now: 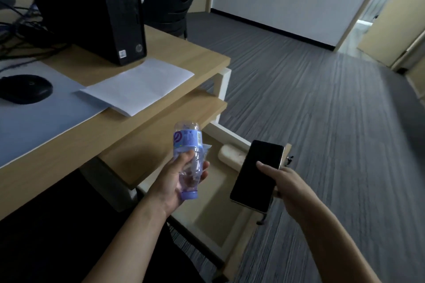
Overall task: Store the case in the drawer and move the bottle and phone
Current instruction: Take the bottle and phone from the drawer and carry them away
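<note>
Held clear crumpled plastic bottle (189,156), cap toward the body, in left grip (181,179) nearer the bench's (69,145) front edge; black slab phone (255,174) pinched in right grip (282,181) above pale oblong case (231,153) lying in open drawer (216,220).

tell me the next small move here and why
Probably set the bottle down on the desk. The case already lies in the open drawer, while the left hand grips the bottle and the right hand holds the phone above it. Both hands are full, so freeing one seems needed before shutting the drawer.
</note>
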{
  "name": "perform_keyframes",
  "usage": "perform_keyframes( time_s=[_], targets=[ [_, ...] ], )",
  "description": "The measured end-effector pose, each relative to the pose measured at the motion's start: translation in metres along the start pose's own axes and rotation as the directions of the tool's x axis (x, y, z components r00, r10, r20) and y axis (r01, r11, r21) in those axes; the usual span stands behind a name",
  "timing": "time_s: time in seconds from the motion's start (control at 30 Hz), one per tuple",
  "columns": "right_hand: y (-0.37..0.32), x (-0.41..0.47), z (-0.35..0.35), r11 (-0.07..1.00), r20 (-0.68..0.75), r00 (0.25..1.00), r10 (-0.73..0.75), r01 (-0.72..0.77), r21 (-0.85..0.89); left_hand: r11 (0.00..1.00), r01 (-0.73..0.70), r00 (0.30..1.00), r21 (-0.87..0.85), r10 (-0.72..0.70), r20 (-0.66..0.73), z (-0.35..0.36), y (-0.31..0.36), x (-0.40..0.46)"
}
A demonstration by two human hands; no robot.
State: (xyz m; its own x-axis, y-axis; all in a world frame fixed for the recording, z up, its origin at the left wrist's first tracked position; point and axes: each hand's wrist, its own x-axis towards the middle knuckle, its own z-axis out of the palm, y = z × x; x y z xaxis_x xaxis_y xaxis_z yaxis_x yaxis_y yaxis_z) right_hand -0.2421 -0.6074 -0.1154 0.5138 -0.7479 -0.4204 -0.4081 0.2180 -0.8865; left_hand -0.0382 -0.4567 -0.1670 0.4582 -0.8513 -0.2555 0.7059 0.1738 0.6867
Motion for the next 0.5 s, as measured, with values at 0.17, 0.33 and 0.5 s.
perform_keyframes(
  time_s=[0.17,0.33,0.5],
  targets=[
    [0.021,-0.021,-0.02,0.965,-0.142,0.988,0.056,-0.017,0.263,1.0,0.017,0.997,0.015,-0.018,0.069,0.018,-0.011,0.007],
    [0.029,-0.021,-0.005,0.886,-0.061,0.992,0.114,-0.074,0.458,0.999,-0.005,0.996,0.045,0.001,0.093,0.028,-0.008,0.001],
    [0.023,-0.006,0.004,0.875,-0.011,0.996,0.093,-0.077,0.479,0.998,-0.039,0.996,0.054,0.035,0.076,0.029,0.003,-0.007]
  ],
)
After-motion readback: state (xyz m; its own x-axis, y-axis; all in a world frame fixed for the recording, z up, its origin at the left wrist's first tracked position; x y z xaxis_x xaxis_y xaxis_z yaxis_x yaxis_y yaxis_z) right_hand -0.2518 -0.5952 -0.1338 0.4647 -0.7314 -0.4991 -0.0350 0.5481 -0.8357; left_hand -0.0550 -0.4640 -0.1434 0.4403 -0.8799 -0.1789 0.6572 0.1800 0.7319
